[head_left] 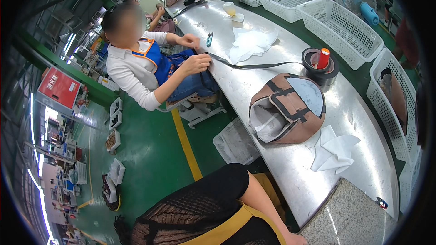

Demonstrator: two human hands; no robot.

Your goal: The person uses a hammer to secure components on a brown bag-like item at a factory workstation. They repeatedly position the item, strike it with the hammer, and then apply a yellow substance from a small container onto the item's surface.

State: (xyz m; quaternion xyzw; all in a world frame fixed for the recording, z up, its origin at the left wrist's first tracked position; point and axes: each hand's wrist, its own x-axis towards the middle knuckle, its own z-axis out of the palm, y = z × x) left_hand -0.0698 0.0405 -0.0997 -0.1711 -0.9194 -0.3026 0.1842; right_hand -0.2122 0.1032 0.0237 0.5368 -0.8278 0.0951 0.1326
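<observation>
Slab (pixel 356 213), speckled grey, sits at the worktop's (pixel 290 170) near end, likely heavy, stiff and chip-prone, best taken by opposite edges; left hand (pixel 295 239) beside it is cropped, grasp can't be told; right hand out of sight, state unknown.

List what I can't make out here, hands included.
Left hand: head view, mostly cut off by the lower edge; its grip can't be told.
Right hand: outside the head view.
Brown bag: head view, underside hidden by its own body.
Black strip: head view, its end unclear where the co-worker's hand covers it.
</observation>
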